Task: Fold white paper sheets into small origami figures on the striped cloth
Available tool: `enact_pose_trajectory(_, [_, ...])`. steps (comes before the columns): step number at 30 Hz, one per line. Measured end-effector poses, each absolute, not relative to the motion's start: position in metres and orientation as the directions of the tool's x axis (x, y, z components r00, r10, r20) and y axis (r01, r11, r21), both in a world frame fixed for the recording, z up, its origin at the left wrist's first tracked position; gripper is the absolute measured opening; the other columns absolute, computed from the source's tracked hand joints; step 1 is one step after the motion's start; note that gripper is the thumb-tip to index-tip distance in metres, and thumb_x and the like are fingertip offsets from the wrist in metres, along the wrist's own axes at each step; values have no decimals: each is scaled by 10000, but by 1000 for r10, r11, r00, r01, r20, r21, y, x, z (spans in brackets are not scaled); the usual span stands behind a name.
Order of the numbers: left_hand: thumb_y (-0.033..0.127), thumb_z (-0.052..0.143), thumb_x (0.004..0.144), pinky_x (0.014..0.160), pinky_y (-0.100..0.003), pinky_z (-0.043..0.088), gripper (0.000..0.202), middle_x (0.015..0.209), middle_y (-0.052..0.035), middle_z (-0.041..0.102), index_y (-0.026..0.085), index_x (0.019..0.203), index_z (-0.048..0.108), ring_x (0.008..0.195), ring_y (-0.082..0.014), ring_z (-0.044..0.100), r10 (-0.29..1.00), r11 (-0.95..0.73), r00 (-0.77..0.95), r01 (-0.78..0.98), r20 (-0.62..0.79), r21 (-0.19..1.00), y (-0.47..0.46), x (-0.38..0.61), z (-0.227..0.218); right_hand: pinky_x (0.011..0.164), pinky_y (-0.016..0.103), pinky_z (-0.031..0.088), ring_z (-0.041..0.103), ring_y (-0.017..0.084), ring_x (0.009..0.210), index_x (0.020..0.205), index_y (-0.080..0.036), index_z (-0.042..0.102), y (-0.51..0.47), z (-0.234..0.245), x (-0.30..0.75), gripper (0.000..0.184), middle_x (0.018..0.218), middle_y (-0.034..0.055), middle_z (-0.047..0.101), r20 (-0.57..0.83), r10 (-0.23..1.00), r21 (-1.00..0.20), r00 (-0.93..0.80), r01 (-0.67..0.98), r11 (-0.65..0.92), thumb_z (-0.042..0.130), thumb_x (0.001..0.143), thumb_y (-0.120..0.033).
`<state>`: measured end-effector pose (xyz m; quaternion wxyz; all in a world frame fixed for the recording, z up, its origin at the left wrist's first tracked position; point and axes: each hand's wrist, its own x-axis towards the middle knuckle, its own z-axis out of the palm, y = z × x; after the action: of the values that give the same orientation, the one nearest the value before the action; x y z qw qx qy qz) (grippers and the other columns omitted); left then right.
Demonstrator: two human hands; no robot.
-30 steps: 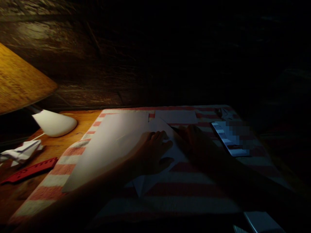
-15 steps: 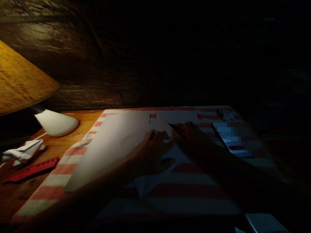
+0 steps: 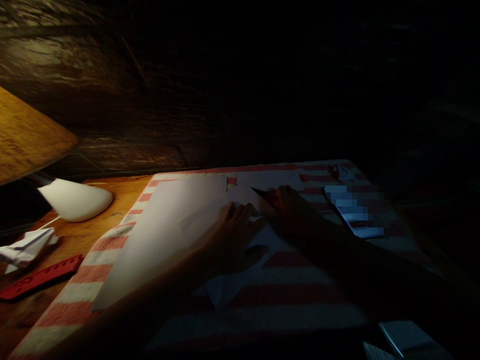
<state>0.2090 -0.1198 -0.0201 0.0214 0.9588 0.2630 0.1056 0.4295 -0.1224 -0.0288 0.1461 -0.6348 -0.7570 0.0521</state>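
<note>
White paper sheets lie on a red-and-white striped cloth (image 3: pixel 300 295). My left hand (image 3: pixel 238 240) rests with fingers spread on a white sheet of paper (image 3: pixel 234 285), pressing near its middle. My right hand (image 3: pixel 288 210), in deep shadow, is closed at the sheet's right side, where a raised flap with a pointed top shows beside its fingers. Its fingertips are partly hidden. Left of my hands, partly under my left forearm, a larger white sheet (image 3: pixel 150 240) lies flat. Behind my hands lies another white sheet (image 3: pixel 270 179).
On the wooden table at left stand a lamp with a white base (image 3: pixel 78 200), a folded white paper piece (image 3: pixel 28 245) and a red ruler (image 3: pixel 41 277). A lit phone (image 3: pixel 352 215) lies at right. A box-like object (image 3: pixel 410 340) is at lower right. Behind is a dark wall.
The view has shifted slightly, so the lamp, ruler and folded paper piece appear further left and lower. Both hands keep nearly the same place on the sheet.
</note>
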Motion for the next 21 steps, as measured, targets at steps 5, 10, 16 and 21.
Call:
enact_pose_trajectory(5, [475,644,873,995,-623,402,450,1218,-158,512,191,1221,616,1083,-359,489,501,-866,846,493,186,91,-120,209,-20,832,344,494,624,262,1029,1166,-130,532,-114,-19,417,196,1166,170,640,85,991,-303,-106,944,127,474,1028,-256])
enact_pose_trajectory(10, [476,656,862,990,-637,401,475,1222,-158,508,196,1243,609,1077,-362,482,504,-863,842,497,193,89,-120,208,-22,827,343,485,624,257,1015,1186,-144,534,-115,-23,419,195,1179,169,627,91,993,-288,-80,952,103,464,1035,-246])
enact_pose_trajectory(16, [488,642,877,1008,-639,396,453,1227,-165,524,183,1212,622,1112,-369,490,502,-865,845,486,185,126,-120,208,-21,760,331,475,625,245,923,1130,-148,549,-122,-28,426,194,1121,163,634,116,992,-305,-47,949,80,460,1049,-300])
enact_pose_trajectory(21, [519,627,884,1061,-693,338,514,1264,-179,518,186,1274,593,1147,-381,497,510,-860,841,498,181,110,-120,209,-22,781,322,482,623,248,962,1127,-154,540,-124,-33,425,155,1105,148,636,166,980,-332,-108,930,158,494,1032,-268])
